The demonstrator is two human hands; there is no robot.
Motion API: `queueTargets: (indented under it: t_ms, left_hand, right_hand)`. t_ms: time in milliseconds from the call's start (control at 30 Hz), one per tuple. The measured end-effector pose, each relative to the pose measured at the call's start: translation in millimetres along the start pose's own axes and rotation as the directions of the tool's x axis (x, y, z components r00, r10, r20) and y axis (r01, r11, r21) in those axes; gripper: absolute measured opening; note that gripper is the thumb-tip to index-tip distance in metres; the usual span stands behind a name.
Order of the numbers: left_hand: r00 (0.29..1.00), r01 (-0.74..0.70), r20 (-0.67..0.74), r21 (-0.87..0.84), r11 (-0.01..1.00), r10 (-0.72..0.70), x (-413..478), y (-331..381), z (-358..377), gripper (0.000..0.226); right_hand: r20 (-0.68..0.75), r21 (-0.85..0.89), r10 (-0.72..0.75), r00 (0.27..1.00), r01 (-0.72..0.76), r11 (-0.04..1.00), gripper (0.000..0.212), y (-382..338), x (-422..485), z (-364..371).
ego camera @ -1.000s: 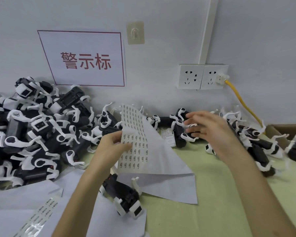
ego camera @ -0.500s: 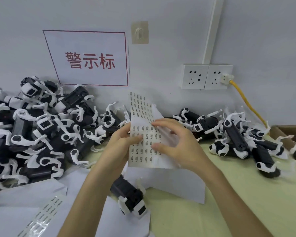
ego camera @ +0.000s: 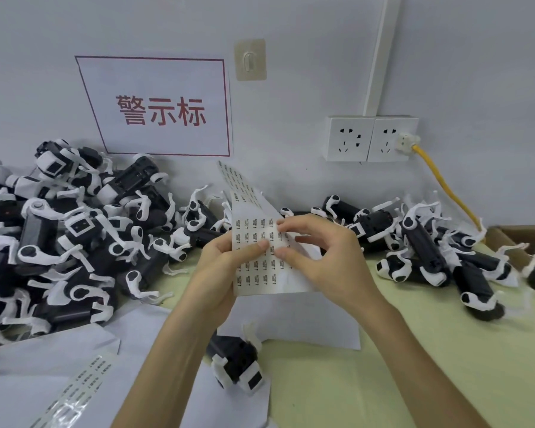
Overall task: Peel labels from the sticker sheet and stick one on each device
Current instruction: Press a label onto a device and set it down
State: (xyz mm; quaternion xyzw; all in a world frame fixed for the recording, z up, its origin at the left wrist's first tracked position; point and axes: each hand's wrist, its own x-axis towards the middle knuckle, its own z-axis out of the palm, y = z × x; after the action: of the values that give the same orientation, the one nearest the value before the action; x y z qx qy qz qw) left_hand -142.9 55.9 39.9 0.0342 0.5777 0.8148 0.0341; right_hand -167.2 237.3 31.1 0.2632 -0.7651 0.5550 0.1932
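Grip, left hand (ego camera: 220, 264): is pinching the left edge of the sticker sheet (ego camera: 257, 267), thumb pressing flat on the printed face, fingers curling behind.
Grip, right hand (ego camera: 331, 257): is pinching the sheet's right part between thumb and forefinger, over the rows of labels; whether 1 label is lifting cannot be told.
Sticker sheet: is being held upright above the middle of the table (ego camera: 383, 381), its top curling back toward the wall.
Single device (ego camera: 235, 359): is lying on white paper (ego camera: 306, 319) near the table's front edge, below the left forearm.
Left pile of devices (ego camera: 59, 242): is filling the table's back left corner.
Right pile of devices (ego camera: 423, 251): is lying along the back edge, toward the right.
Label strip (ego camera: 74, 393): is lying on paper at the front left corner.
Cardboard box (ego camera: 513, 239): is standing at the right edge.
Wall: is carrying a red-lettered sign (ego camera: 161, 109), 2 sockets (ego camera: 371, 139) and a yellow cable (ego camera: 442, 183).
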Motion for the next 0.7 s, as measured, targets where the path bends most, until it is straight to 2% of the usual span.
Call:
queueTargets:
  t_ms: [367,467,700]
  left_hand:
    - [0.999,-0.014,0.036,0.030,0.999,0.013,-3.3,3.5,0.2,0.026]
    - [0.998,-0.046,0.049,0.076,0.996,0.042,-3.8,2.7,3.0,0.024]
    - [0.998,-0.054,0.050,0.119,0.991,0.048,-4.7,2.6,8.2,0.021]
  right_hand:
    - [-0.063,-0.020,0.014,0.998,-0.015,1.000,0.021,-2.6,-0.4,1.0]
    - [-0.116,-0.016,0.026,0.993,-0.028,0.999,0.026,-6.7,0.7,0.1]
    - [-0.207,-0.113,-0.071,0.976,0.049,0.992,0.020,-7.8,-1.1,6.4]
